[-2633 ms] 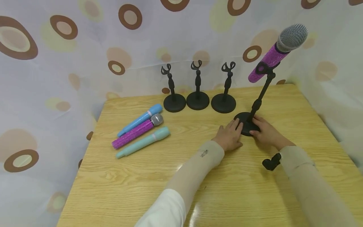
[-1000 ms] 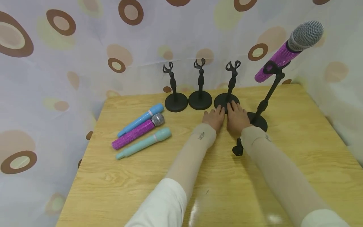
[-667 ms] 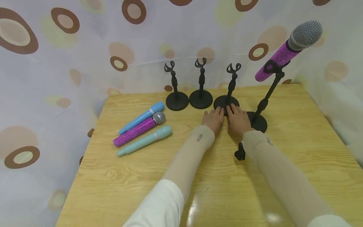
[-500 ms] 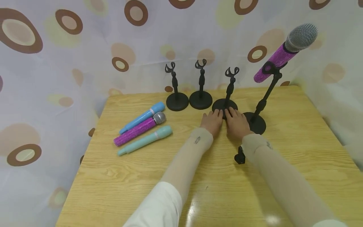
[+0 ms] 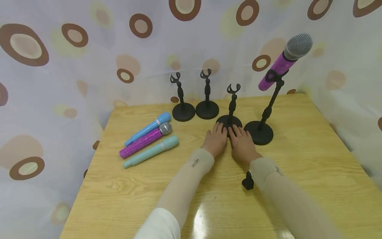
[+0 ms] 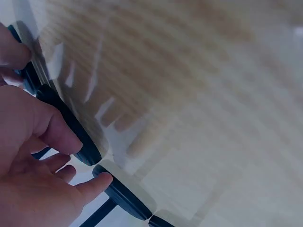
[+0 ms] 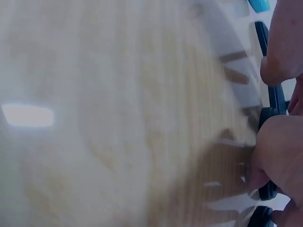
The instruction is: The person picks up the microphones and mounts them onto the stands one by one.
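In the head view, my left hand (image 5: 215, 139) and right hand (image 5: 242, 144) sit side by side at the near rim of a black desktop microphone stand (image 5: 232, 105) with an unfilled clip. Both hold its round base, fingers on top; in the left wrist view the left thumb lies against the edge of that base (image 6: 71, 125). To the right, a taller stand (image 5: 259, 132) bears a glittery purple microphone (image 5: 279, 68), tilted up. Two more stands, left (image 5: 183, 111) and middle (image 5: 207, 109), are at the back with bare clips.
At the left of the wooden table (image 5: 143, 196) lie a blue microphone (image 5: 149, 127), a second purple microphone (image 5: 141, 142) with a silver head, and a mint-green microphone (image 5: 152, 151). A patterned cloth (image 5: 98, 76) hangs behind. A black wrist mount (image 5: 247, 182) hangs by my right sleeve.
Both hands left the tall stand with the purple microphone and took hold of the neighbouring stand's base. That stand has slid toward me, out of line with the two at the back.
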`<state>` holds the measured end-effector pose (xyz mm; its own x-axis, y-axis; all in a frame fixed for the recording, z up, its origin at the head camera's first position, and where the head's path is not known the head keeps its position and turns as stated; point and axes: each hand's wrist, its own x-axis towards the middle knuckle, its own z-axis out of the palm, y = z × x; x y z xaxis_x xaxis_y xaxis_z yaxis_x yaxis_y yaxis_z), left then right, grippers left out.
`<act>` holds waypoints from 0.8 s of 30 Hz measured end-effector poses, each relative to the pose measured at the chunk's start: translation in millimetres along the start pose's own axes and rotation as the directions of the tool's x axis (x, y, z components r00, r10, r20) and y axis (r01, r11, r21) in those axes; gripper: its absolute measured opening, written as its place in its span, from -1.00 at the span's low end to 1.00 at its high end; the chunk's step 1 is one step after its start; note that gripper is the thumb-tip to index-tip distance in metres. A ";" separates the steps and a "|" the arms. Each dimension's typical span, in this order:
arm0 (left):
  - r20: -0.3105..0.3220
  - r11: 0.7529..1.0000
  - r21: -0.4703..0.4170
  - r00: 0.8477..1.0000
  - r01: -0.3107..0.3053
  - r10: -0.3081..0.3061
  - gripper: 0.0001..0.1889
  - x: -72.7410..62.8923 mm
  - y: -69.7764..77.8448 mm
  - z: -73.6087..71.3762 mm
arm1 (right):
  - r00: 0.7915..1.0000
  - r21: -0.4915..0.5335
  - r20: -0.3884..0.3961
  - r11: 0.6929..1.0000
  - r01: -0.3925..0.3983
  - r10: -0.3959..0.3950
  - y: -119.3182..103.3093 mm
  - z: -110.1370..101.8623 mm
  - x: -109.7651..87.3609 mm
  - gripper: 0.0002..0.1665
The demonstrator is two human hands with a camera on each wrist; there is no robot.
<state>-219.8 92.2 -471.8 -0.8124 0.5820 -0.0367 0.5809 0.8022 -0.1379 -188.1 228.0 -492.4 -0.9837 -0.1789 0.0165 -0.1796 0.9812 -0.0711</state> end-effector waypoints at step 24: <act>-0.014 0.997 0.013 0.997 -0.077 0.078 -0.48 -75.4 -5.4 0.3 | 0.981 -0.040 -0.155 0.993 0.110 -0.115 -56.6 5.4 -78.2 -0.35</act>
<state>-161.7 43.9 -468.6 -0.7641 0.6442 -0.0335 0.6413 0.7530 -0.1474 -101.0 186.0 -495.1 -0.9442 -0.2767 0.1787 -0.2861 0.9578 -0.0289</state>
